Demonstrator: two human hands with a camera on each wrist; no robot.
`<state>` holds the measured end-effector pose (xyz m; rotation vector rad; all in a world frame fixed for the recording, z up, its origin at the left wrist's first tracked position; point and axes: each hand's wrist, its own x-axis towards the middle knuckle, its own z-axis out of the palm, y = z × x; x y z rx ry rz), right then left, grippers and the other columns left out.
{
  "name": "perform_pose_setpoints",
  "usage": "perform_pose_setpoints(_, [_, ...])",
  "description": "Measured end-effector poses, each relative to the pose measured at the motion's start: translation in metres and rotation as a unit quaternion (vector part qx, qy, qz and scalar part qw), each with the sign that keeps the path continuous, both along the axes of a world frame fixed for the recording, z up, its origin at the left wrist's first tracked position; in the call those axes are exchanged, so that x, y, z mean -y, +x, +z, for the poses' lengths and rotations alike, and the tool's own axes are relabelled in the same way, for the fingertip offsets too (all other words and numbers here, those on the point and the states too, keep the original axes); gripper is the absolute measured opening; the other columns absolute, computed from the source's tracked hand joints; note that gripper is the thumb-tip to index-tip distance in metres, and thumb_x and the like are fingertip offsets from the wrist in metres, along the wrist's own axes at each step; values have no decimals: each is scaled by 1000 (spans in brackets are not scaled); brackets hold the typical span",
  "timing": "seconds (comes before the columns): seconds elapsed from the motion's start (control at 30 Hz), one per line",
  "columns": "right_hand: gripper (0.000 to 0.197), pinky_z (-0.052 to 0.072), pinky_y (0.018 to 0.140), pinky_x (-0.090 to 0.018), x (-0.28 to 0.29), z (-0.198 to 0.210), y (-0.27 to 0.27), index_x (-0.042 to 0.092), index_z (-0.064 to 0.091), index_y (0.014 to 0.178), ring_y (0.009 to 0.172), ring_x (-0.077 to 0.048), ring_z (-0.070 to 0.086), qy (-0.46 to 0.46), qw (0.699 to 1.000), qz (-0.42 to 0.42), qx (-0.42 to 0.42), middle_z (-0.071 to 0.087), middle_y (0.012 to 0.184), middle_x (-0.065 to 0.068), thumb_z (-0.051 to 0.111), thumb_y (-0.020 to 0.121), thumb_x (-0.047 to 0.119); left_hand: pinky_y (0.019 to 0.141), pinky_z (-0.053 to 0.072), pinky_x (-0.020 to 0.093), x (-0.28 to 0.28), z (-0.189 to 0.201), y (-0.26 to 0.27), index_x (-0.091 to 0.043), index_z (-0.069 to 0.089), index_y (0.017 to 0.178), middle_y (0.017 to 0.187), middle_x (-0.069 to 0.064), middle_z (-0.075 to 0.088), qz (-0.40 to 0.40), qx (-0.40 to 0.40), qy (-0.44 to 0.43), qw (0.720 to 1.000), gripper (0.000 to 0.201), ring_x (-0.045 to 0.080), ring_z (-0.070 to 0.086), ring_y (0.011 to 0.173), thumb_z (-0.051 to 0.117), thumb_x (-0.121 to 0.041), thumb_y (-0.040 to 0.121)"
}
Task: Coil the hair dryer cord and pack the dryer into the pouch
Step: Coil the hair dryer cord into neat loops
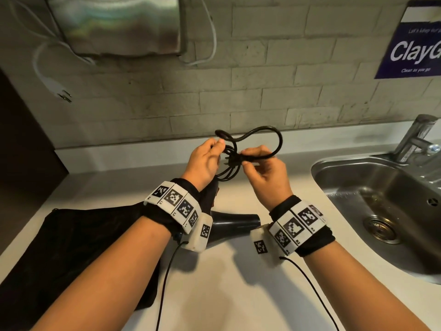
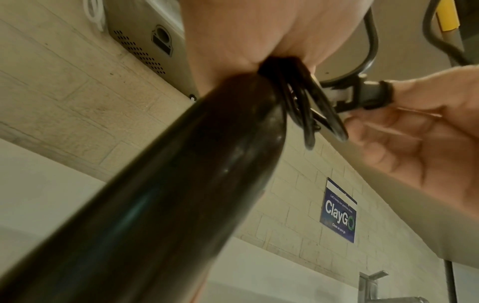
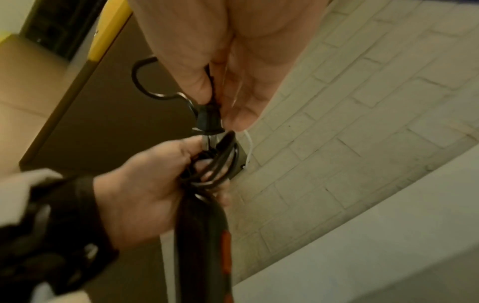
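Note:
My left hand (image 1: 214, 151) grips the black hair dryer (image 1: 233, 223) by its handle (image 2: 181, 194), together with several coiled loops of its black cord (image 1: 229, 168). The dryer's barrel points right, below my left wrist. My right hand (image 1: 248, 161) pinches the cord's plug (image 2: 368, 96) right next to the coil (image 3: 217, 164). A free loop of cord (image 1: 276, 137) arcs above both hands. The handle (image 3: 204, 235) shows an orange switch. The black pouch (image 1: 83, 247) lies flat on the counter under my left forearm.
A steel sink (image 1: 358, 177) with a faucet (image 1: 415, 137) is set into the white counter (image 1: 226, 295) at the right. On the brick wall hang a metal dispenser (image 1: 119, 25), a white cable with a plug (image 1: 59, 89) and a blue sign (image 1: 412, 48).

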<state>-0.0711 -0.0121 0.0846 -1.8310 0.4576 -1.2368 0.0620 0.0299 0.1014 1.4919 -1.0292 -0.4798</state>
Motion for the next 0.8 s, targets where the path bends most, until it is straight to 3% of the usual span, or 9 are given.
perform_pose_setpoints(0.07, [18, 45, 69, -10, 0, -4, 7, 19, 61, 88, 79, 5, 58, -29, 999, -20, -38, 61, 85, 13, 58, 80, 3, 57, 33, 24, 1, -2, 0, -22, 48, 66, 60, -3, 44, 6, -23, -8, 1000, 30, 11, 41, 58, 42, -13, 94])
perform_pose_setpoints(0.13, [14, 41, 70, -9, -1, -5, 11, 10, 63, 91, 84, -8, 58, -72, 994, -48, -73, 65, 89, 1, 60, 79, 3, 57, 34, 21, 2, -2, -1, -23, 52, 68, 61, -5, 47, 18, -54, -16, 998, 29, 9, 43, 59, 45, -11, 93])
perform_pose_setpoints(0.2, [12, 44, 74, -21, -3, -5, 15, 8, 64, 87, 88, -23, 57, -140, 983, -71, -101, 64, 89, -8, 62, 75, 6, 57, 34, 20, 1, 0, -3, -18, 53, 70, 60, -6, 44, 28, -53, -11, 998, 24, 8, 41, 58, 46, -15, 93])
perform_pose_setpoints(0.27, [8, 45, 70, -29, -5, -4, 19, 6, 61, 82, 84, -21, 54, -182, 969, -87, -143, 56, 82, -3, 64, 74, 9, 60, 35, 20, -1, 1, -4, -18, 54, 79, 63, -6, 44, 22, -26, 4, 999, 19, 6, 42, 61, 43, -20, 95])
perform_pose_setpoints(0.33, [15, 39, 62, -26, -5, -3, 21, 4, 53, 79, 69, -13, 49, -157, 968, -115, -160, 45, 74, 6, 64, 77, 15, 58, 32, 20, -4, 2, -4, -20, 52, 78, 62, -7, 44, 0, -7, -2, 1000, 22, 6, 40, 59, 40, -21, 96])
perform_pose_setpoints(0.47, [28, 42, 53, -28, 0, 4, 23, 12, 47, 63, 55, -21, 51, -79, 973, -151, -156, 46, 53, 5, 65, 78, 27, 57, 31, 19, -7, 1, -3, -24, 52, 72, 64, -6, 47, -19, 6, -7, 1000, 28, 6, 40, 57, 39, -21, 96])
perform_pose_setpoints(0.53, [30, 44, 53, -30, 0, 7, 25, 13, 45, 63, 53, -23, 52, -52, 974, -147, -167, 47, 52, 2, 64, 76, 32, 57, 31, 20, -5, 0, -1, -24, 53, 72, 63, -6, 47, -24, 3, -1, 1000, 28, 6, 40, 57, 39, -24, 96])
perform_pose_setpoints(0.67, [31, 49, 58, -34, 7, 6, 29, 11, 44, 85, 65, -24, 58, -3, 975, -117, -187, 57, 72, -7, 64, 75, 33, 58, 31, 22, -3, -4, 3, -19, 51, 71, 62, -3, 43, -43, -1, -1, 999, 28, 9, 37, 57, 40, -24, 96])
perform_pose_setpoints(0.8, [37, 50, 81, -28, 10, 2, 38, 7, 44, 115, 97, -23, 59, 37, 984, -26, -175, 58, 110, -15, 53, 79, 2, 56, 29, 23, -4, -8, 4, -21, 51, 70, 58, -3, 36, -61, 8, 1, 998, 27, 10, 32, 55, 41, -23, 95])
